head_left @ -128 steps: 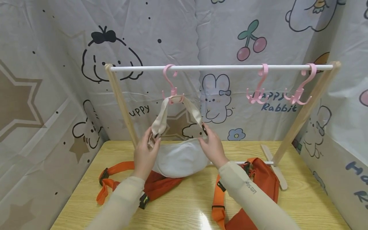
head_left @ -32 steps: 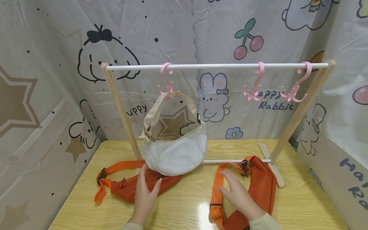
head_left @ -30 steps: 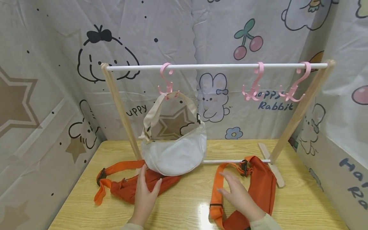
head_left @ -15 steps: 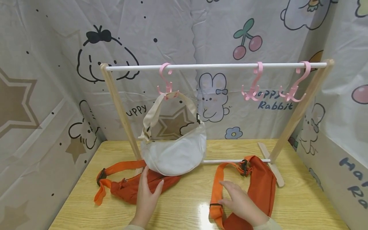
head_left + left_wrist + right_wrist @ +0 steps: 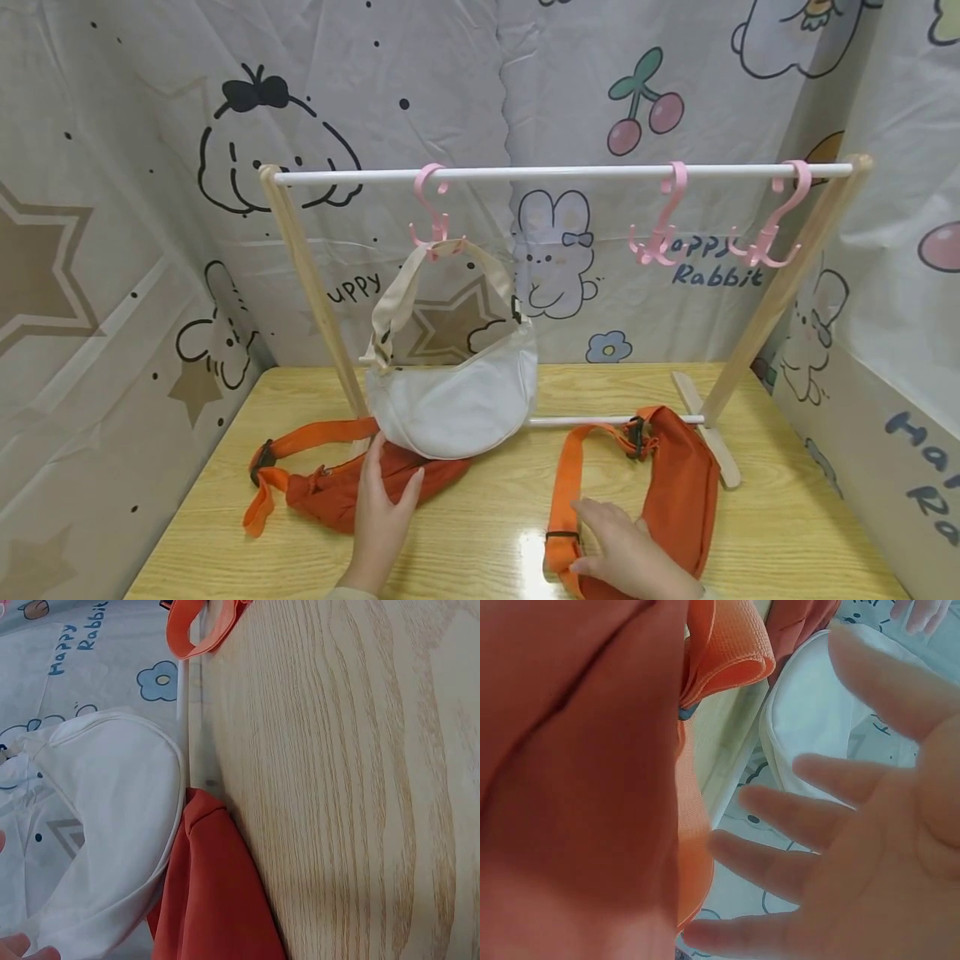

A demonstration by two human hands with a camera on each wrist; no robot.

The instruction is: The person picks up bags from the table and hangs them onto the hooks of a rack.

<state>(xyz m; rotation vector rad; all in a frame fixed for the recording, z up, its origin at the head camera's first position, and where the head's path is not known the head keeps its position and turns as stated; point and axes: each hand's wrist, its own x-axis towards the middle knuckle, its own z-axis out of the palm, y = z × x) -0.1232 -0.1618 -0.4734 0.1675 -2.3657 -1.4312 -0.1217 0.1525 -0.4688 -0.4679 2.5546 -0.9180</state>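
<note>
A white waist bag (image 5: 453,408) hangs by its beige strap (image 5: 401,296) from the left pink hook (image 5: 437,221). My left hand (image 5: 382,517), fingers relaxed and thumb apart, hovers at a rust-orange waist bag (image 5: 330,496) lying beneath the white one; I cannot tell if it touches. A second orange waist bag (image 5: 682,492) lies at the right, its strap (image 5: 567,483) looped to the left. Over that bag's lower part is my right hand (image 5: 630,546). The right wrist view shows its fingers (image 5: 780,870) spread and holding nothing, close beside the orange fabric (image 5: 577,810).
The rack has a white top rail (image 5: 555,173), wooden legs (image 5: 787,292) and a low white crossbar (image 5: 615,420). Two more pink hooks (image 5: 660,221) (image 5: 772,221) hang at its right. Patterned cloth (image 5: 465,83) encloses the wooden table (image 5: 465,558) at the back and sides.
Earlier both hands held the white bag's strap at the left hook; they have let go and come down, and the bag hangs. Lately my right hand has sunk lower over the right orange bag.
</note>
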